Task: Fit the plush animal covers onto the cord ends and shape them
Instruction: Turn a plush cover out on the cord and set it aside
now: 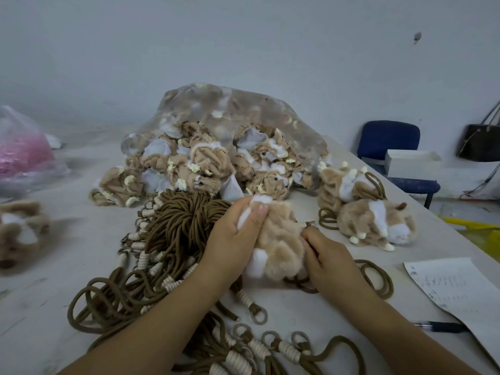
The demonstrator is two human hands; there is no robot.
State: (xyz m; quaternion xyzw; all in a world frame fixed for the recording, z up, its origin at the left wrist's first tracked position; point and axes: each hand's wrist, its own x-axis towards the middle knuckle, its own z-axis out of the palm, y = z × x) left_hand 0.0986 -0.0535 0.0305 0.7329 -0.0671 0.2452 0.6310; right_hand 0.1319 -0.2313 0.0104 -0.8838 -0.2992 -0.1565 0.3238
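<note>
As left hand (238, 235), right hand (331, 257) pinch — plush cover (280, 239) between grips.

Both hands work a fluffy tan-and-white plush animal cover (280, 239) at the middle of the pale grey table (67, 239). The left hand (238, 234) grips its left side with the thumb pressed on a white patch, and the right hand (328, 255) pinches its right edge. Just left of them lies a tangled heap of brown cords with cream-wrapped ends and metal rings (173, 220). Behind, a clear plastic bag (230, 109) spills unshaped covers. To the right sit two fitted plush animals (373, 223) – and nearer, a sheet of handwritten paper (457, 288) over a black pen (443, 326).
</note>
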